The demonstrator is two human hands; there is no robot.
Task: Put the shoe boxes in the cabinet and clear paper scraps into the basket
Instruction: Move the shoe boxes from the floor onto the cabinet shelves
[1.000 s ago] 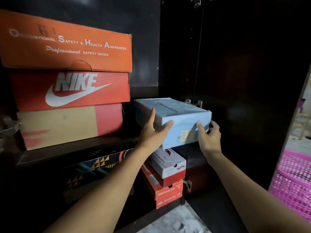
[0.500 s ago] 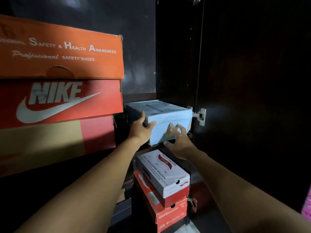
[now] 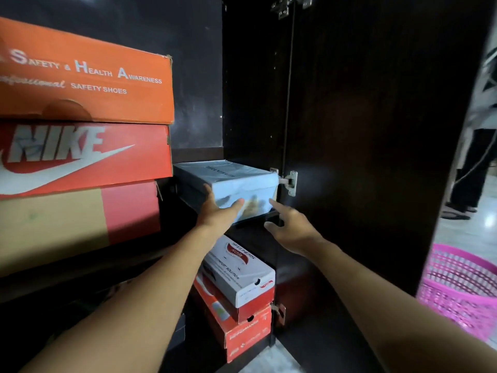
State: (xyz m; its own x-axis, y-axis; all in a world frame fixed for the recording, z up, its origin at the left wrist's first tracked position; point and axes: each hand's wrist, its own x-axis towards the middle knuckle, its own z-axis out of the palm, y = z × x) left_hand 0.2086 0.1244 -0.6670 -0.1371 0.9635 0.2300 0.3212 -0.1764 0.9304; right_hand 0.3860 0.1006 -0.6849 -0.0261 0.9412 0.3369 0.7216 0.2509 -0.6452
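Observation:
A light blue shoe box [image 3: 228,179] lies on the dark cabinet shelf [image 3: 258,218], to the right of a stack of three boxes. My left hand [image 3: 217,211] rests on the box's near left corner, thumb on the front face and fingers on the side. My right hand [image 3: 290,228] hovers just off the box's lower right corner with fingers spread, holding nothing. A pink mesh basket [image 3: 462,289] stands on the floor at the right. No paper scraps show.
The stack at left is an orange safety-shoes box [image 3: 88,76], a red Nike box [image 3: 80,157] and a tan and red box [image 3: 80,219]. Below sit a white Skechers box [image 3: 239,275] on red boxes [image 3: 242,329]. The open cabinet door [image 3: 376,157] stands right.
The blue box has slid further back onto the shelf. My right hand has come off its front face and drawn back to the right; my left hand stays on it.

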